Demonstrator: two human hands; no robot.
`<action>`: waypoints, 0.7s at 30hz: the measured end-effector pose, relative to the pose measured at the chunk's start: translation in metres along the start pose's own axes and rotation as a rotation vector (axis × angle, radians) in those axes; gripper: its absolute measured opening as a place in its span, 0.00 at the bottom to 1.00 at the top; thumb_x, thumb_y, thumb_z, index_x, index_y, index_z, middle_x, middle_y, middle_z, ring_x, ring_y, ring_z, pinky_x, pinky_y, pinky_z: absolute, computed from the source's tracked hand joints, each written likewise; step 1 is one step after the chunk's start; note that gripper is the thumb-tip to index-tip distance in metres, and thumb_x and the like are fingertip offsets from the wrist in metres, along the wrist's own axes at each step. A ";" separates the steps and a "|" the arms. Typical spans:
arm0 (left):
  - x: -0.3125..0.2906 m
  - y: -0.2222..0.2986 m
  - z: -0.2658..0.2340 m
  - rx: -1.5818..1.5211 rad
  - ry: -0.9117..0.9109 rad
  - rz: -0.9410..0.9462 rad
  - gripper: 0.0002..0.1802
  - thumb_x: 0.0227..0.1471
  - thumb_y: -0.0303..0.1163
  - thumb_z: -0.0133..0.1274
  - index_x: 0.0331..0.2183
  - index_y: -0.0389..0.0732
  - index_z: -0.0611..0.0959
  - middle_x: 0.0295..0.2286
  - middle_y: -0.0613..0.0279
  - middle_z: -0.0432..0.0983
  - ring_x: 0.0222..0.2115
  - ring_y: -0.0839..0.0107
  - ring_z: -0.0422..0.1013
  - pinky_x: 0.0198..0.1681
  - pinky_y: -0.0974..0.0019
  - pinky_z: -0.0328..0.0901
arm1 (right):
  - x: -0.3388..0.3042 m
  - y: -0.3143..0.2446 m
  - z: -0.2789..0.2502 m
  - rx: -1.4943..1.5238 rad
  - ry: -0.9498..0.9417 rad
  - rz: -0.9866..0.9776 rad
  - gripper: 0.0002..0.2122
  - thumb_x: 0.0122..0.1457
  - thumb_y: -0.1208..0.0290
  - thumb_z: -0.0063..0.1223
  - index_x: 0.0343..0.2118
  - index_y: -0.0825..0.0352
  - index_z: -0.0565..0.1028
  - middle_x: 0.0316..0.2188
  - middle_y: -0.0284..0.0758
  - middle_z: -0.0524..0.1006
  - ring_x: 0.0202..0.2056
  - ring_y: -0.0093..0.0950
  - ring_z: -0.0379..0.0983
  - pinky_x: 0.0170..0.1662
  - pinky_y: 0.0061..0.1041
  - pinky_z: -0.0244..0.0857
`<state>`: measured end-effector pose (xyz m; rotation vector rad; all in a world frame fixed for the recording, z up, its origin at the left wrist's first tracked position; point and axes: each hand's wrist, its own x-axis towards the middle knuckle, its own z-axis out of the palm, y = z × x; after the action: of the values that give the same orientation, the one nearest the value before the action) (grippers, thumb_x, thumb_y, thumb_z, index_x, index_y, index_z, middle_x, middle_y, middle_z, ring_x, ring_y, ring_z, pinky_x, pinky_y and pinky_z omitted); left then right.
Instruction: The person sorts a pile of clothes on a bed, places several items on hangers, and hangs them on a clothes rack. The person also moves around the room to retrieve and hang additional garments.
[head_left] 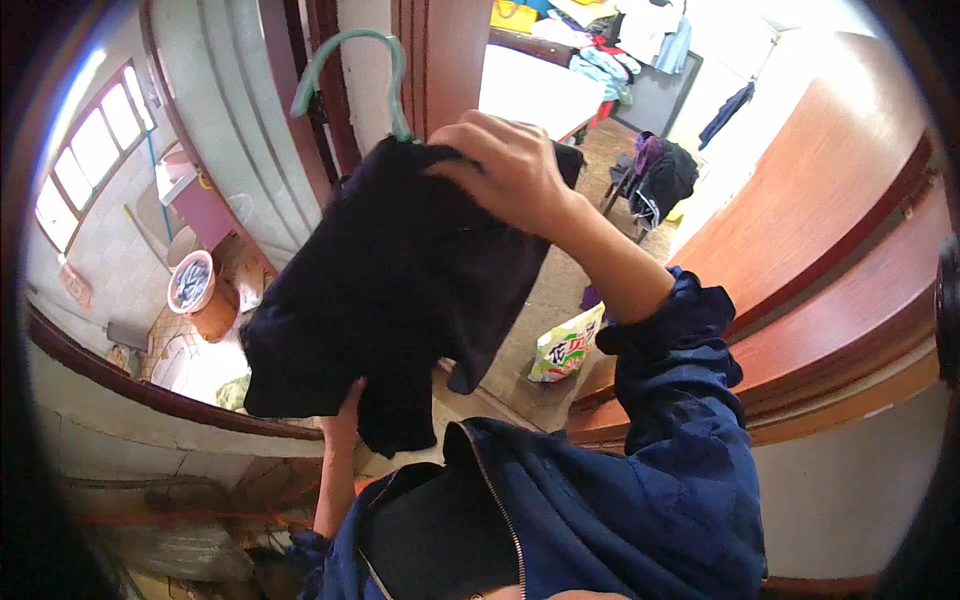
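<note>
A black garment (pixel 390 280) hangs in front of me, from a pale green clothes hanger (pixel 350 38) whose hook rises above its top. My right hand (pixel 505 165) is closed on the garment's upper edge, just right of the hook, with the thumb side toward the hook. From below, my left hand (pixel 350 405) reaches up behind the lower part of the cloth. Its fingers are hidden there, so their grip does not show.
Beyond the doorway on the left stand an orange bucket (pixel 212 312) of clothes and a purple cabinet (pixel 200 213). A wooden door (pixel 800 220) is at right. A printed bag (pixel 565 347) sits on the floor. Farther back, clothes cover a chair (pixel 660 180).
</note>
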<state>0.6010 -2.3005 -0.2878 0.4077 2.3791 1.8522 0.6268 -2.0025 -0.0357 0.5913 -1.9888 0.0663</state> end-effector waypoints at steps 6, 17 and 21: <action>-0.003 0.011 0.071 0.027 -0.467 -0.069 0.15 0.41 0.30 0.58 0.32 0.31 0.77 0.26 0.63 0.76 0.27 0.77 0.67 0.31 0.71 0.63 | -0.058 0.077 -0.077 -0.397 0.012 0.245 0.10 0.46 0.65 0.57 0.25 0.65 0.71 0.24 0.34 0.73 0.26 0.31 0.72 0.27 0.25 0.65; 0.083 0.008 0.223 -0.360 -0.807 -0.107 0.12 0.44 0.28 0.54 0.33 0.31 0.76 0.26 0.63 0.75 0.27 0.76 0.68 0.32 0.71 0.64 | -0.087 0.205 -0.204 -0.927 -0.005 0.729 0.21 0.51 0.47 0.44 0.33 0.62 0.73 0.29 0.40 0.75 0.31 0.39 0.73 0.34 0.33 0.66; 0.092 -0.056 0.262 0.189 -1.234 -0.091 0.19 0.38 0.30 0.58 0.37 0.36 0.77 0.30 0.54 0.76 0.31 0.72 0.69 0.37 0.67 0.64 | -0.115 0.257 -0.208 -1.043 -0.126 0.641 0.21 0.52 0.47 0.42 0.34 0.63 0.73 0.25 0.43 0.75 0.31 0.41 0.72 0.34 0.36 0.66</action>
<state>0.5671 -2.0429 -0.4009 1.0389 1.6016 0.8312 0.7287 -1.6719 0.0196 -0.7197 -1.9319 -0.5928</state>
